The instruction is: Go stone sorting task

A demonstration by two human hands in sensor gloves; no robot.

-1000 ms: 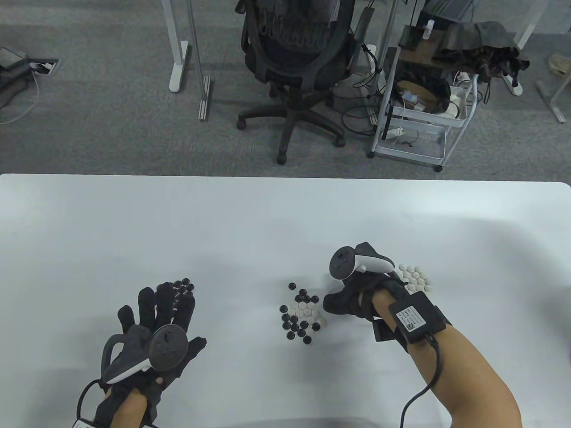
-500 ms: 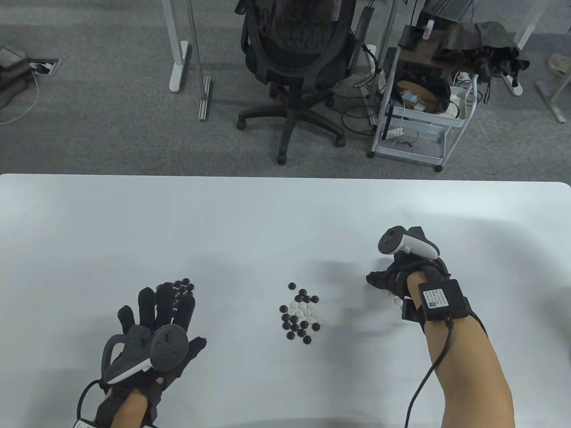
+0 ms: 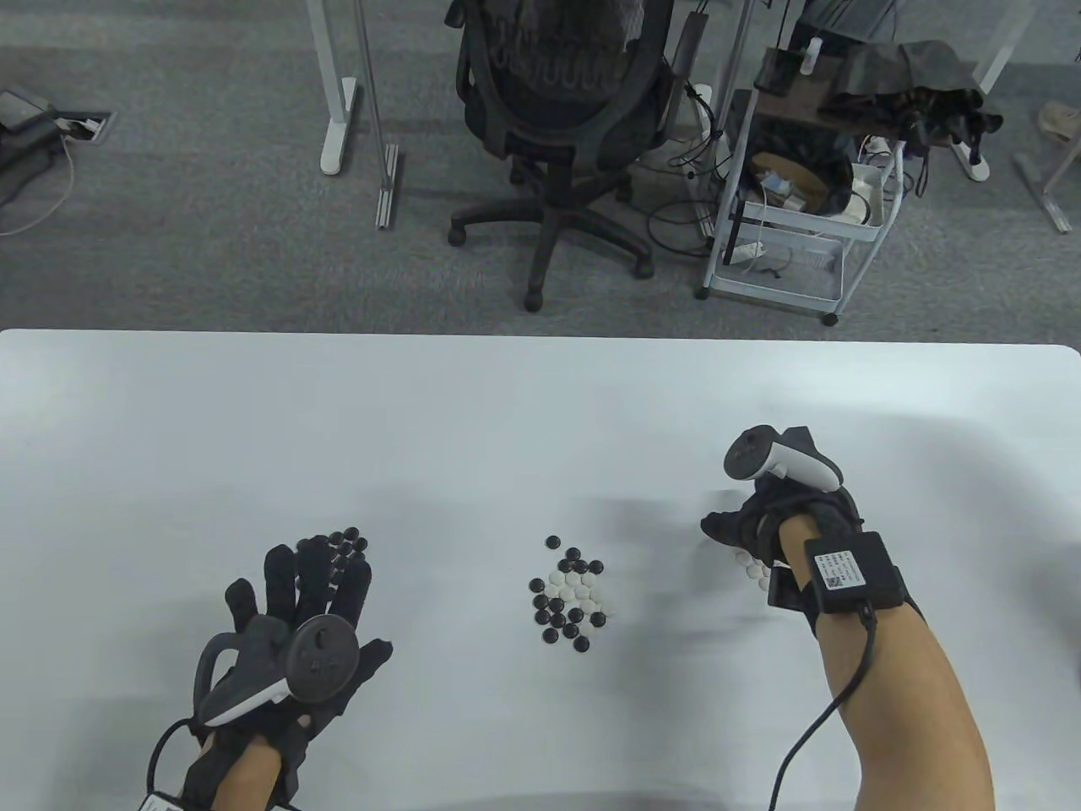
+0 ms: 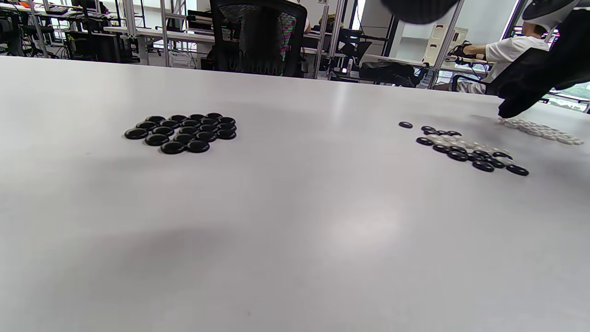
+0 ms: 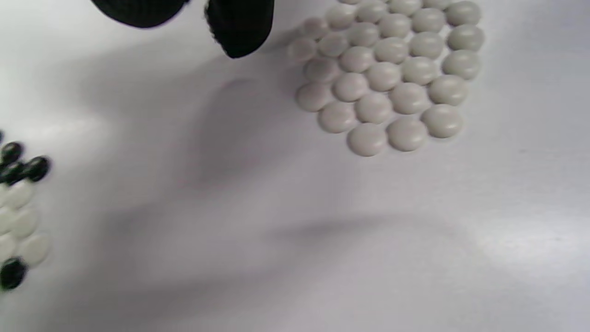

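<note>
We judge the stones small, hard, light and slick, glossy flattened domes best pinched by their thin edges, one at a time. The mixed pile (image 3: 570, 604) lies mid-bench (image 3: 507, 422); black stones (image 4: 182, 132) sit grouped under our left hand (image 3: 296, 625), whose grip lies flat and spread. White stones (image 5: 385, 74) pack tightly beside our right hand (image 3: 752, 528); whether that grip pinches anything, we cannot tell.

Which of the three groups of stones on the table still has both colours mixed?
The middle group, between the hands: black and white together. The left group is all black, the right group all white.
</note>
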